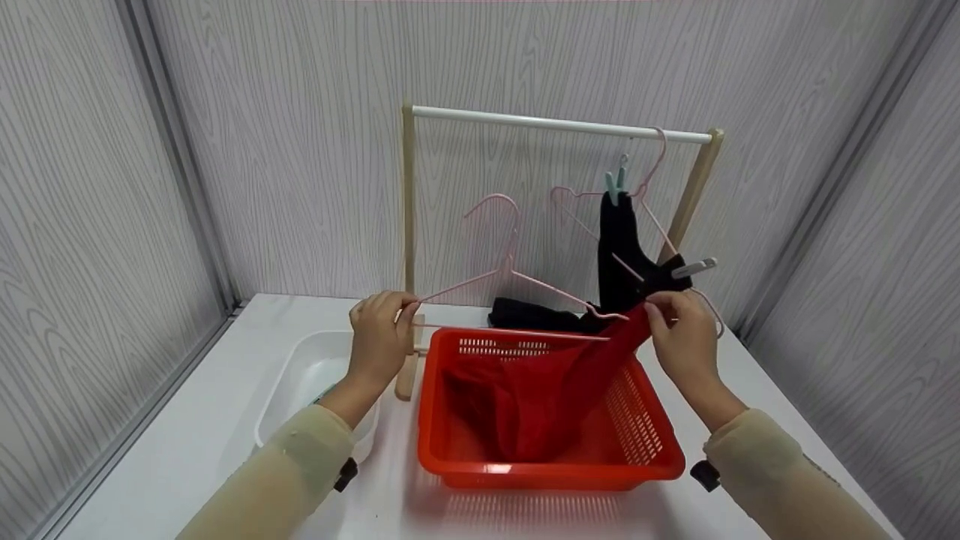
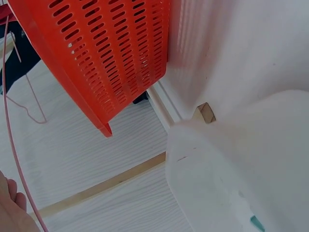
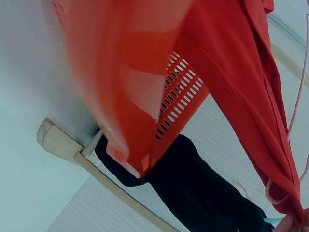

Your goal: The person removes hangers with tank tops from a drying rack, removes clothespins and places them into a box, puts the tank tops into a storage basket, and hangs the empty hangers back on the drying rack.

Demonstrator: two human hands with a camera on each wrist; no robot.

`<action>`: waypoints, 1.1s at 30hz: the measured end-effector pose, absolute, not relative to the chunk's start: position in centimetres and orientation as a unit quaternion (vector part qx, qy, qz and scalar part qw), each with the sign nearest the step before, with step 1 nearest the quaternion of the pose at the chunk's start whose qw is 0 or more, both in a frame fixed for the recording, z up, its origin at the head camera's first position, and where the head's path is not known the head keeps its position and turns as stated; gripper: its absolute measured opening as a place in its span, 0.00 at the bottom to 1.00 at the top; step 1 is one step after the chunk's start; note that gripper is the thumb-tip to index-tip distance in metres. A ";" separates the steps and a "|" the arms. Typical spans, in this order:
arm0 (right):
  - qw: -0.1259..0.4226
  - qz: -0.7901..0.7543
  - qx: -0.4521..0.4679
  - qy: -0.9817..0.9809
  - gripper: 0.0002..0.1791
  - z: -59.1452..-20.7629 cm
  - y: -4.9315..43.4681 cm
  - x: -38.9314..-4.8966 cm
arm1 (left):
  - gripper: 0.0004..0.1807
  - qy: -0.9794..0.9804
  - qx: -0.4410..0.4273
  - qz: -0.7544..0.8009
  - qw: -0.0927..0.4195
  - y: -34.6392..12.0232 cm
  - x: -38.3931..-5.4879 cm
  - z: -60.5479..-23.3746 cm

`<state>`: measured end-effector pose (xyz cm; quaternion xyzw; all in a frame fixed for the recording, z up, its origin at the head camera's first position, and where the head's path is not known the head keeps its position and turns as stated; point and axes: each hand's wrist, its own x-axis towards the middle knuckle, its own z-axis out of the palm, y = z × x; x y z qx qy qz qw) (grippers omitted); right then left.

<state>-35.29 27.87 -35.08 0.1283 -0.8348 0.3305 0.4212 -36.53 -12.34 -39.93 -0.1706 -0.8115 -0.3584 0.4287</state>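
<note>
My left hand (image 1: 381,334) pinches the left corner of a pink hanger (image 1: 551,286), held above the basket with its hook upward. A red garment (image 1: 536,397) lies partly in the red basket (image 1: 555,470), one end drawn up to the right. That raised end is pinched in my right hand (image 1: 686,341). The hanger's right end meets the red fabric there. In the right wrist view the hanger's looped end (image 3: 276,198) overlaps the stretched red garment (image 3: 236,82) close to the fingertips. Only part of the left hand (image 2: 12,208) shows in the left wrist view, beside the hanger wire (image 2: 17,154).
Behind stands a rack with a white rail (image 1: 525,120) and wooden posts. A second pink hanger (image 1: 660,154) hangs there, bearing a black garment (image 1: 619,247) with a green clothespin (image 1: 616,186) and a grey clothespin (image 1: 694,268). A white tub (image 1: 289,375) sits left of the basket.
</note>
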 end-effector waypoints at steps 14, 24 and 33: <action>0.383 0.321 0.079 -0.862 0.05 -35.9 28.7 -34.8 | 0.08 -0.809 -0.160 -0.363 0.434 -12.7 -36.5 -39.4; 0.336 0.328 0.074 -0.880 0.04 -37.1 28.2 -34.8 | 0.06 -0.802 -0.158 -0.361 0.449 -12.6 -36.7 -39.4; 0.263 0.338 0.072 -0.901 0.05 -38.6 27.0 -34.4 | 0.06 -0.801 -0.158 -0.365 0.447 -12.2 -36.5 -39.7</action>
